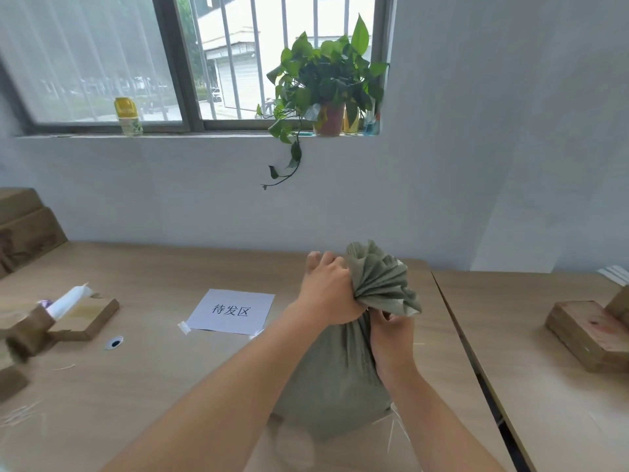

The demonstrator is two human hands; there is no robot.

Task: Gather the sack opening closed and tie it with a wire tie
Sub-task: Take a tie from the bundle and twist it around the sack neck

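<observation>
A grey-green woven sack [335,376] stands upright on the wooden table [163,379], right of centre. Its opening is bunched into a neck, and the loose top fans out in pleats [383,281] above it. My left hand [328,291] is clenched around the neck from the left. My right hand [391,338] pinches the neck just under the pleats from the right. A thin pale strand, possibly the wire tie [396,427], shows at the sack's lower right; I cannot tell whether a tie is on the neck.
A taped paper sign [231,311] lies left of the sack. Cardboard boxes [81,318] and a white roll sit at the left edge, thin wire strands [20,415] near the front left. A second table [544,386] with a wooden block [589,335] stands to the right.
</observation>
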